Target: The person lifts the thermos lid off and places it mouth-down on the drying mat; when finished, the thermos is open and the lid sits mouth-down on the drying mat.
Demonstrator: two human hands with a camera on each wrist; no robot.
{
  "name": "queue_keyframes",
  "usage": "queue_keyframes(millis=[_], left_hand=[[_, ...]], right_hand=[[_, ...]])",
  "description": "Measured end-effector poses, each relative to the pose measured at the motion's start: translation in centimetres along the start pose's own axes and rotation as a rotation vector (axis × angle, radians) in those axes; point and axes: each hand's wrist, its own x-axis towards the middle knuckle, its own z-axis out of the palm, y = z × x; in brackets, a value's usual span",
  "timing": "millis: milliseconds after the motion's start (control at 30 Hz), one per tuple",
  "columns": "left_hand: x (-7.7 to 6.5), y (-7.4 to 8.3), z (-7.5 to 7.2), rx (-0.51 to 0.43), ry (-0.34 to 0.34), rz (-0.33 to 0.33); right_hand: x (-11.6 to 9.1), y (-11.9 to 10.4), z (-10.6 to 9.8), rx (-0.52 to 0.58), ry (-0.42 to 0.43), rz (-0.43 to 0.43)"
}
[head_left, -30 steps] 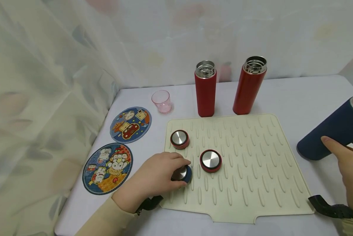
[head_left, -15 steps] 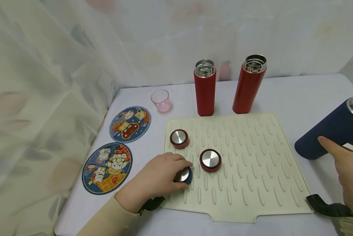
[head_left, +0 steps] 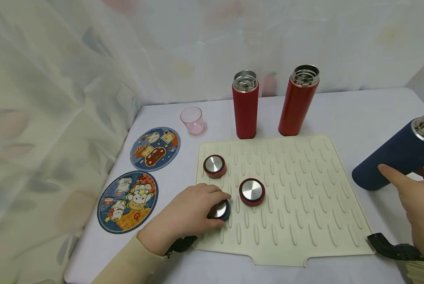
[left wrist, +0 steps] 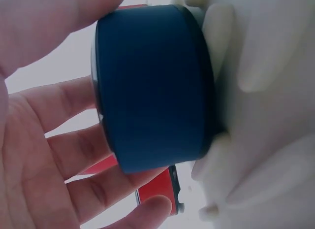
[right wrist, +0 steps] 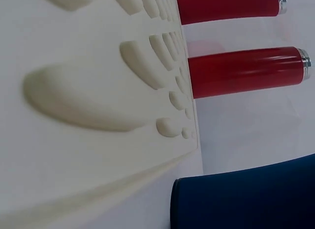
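Observation:
My left hand (head_left: pixel 188 209) grips a blue bottle lid (head_left: pixel 222 211) with a silver top, its fingers and thumb around the lid's sides. The lid is at the left part of a cream ribbed mat (head_left: pixel 297 221), and its blue side (left wrist: pixel 152 88) fills much of the left wrist view. At the far right, my right hand (head_left: pixel 415 205) holds a navy blue thermos bottle (head_left: pixel 393 157) low on its body, above the table's right side. This bottle is uncapped and shows a steel neck. Two red lids (head_left: pixel 214 165) with silver tops lie on the mat beside my left hand.
Two uncapped red thermos bottles, one (head_left: pixel 246 108) left and one (head_left: pixel 297 104) right, stand behind the mat. A pink clear cup (head_left: pixel 192 120) is at the back left. Two round cartoon coasters, an upper (head_left: pixel 155 149) and a lower (head_left: pixel 128 202), lie left of the mat.
The blue thermos and my right hand have shifted slightly left in the head view. My left hand has moved a little right with the blue lid, then stayed almost still.

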Motion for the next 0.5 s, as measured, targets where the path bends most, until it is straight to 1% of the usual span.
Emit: queue_keyframes(millis=[167, 267, 400, 467, 500], left_hand=[[-0.2, -0.2, -0.2, -0.030, -0.006, -0.009], [-0.6, -0.5, -0.6, -0.036, 0.004, -0.029], [-1.3, -1.3, -1.1, -0.010, 0.060, -0.064], [-1.9, -1.7, -1.3, 0.012, 0.104, -0.088], [-2.2, -2.0, -1.4, 0.020, 0.127, -0.098]], right_hand=[[0.2, 0.5, 0.0, -0.002, -0.012, -0.020], [0.3, 0.9, -0.1, -0.021, -0.009, -0.012], [0.1, 1.2, -0.5, -0.046, -0.010, 0.019], [-0.2, 1.6, -0.6, -0.035, -0.001, 0.016], [-0.3, 1.8, -0.6, -0.031, -0.007, 0.038]])
